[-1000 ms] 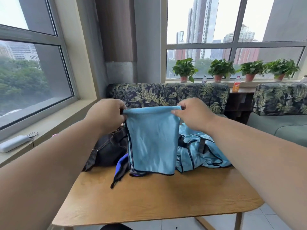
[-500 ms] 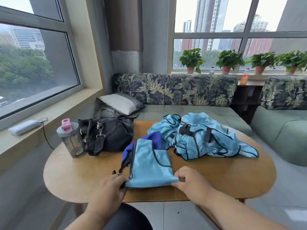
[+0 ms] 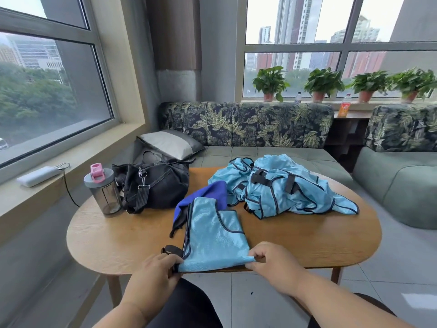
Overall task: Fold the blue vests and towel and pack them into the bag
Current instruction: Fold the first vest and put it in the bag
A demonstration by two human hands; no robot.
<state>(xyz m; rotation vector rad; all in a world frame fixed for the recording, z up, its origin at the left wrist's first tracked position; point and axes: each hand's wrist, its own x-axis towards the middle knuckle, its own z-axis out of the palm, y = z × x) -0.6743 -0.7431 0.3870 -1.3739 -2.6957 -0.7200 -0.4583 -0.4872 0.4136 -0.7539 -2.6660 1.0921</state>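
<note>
Folded vest (image 3: 214, 237) flat at desk (image 3: 307, 235) near edge, lower centre; left hand (image 3: 156, 273) and right hand (image 3: 272, 263) fingers pinching its near corners. Vest pile (image 3: 281, 188) upper right, black bag (image 3: 156, 185) and bottle (image 3: 104, 192) left, sofa (image 3: 246, 129) behind.

The folded vest (image 3: 214, 235) is light blue with a faint sheen, edged all round in dark navy piping. The heap of vests (image 3: 281, 185) behind it has the same light blue cloth and dark piping, crossed by short black straps. Beneath the folded vest a towel (image 3: 205, 196) shows deep royal blue. The duffel bag (image 3: 153, 185) is black, with a silver metal clip. The water bottle (image 3: 102, 192) is smoky clear with a grey lid and a pink cap. The worktop (image 3: 307, 237) is warm light brown wood grain. The sofa back (image 3: 246, 125) carries pale green palm leaves on near-black; its seat is grey-green. The plant pots (image 3: 268, 97) are terracotta.
</note>
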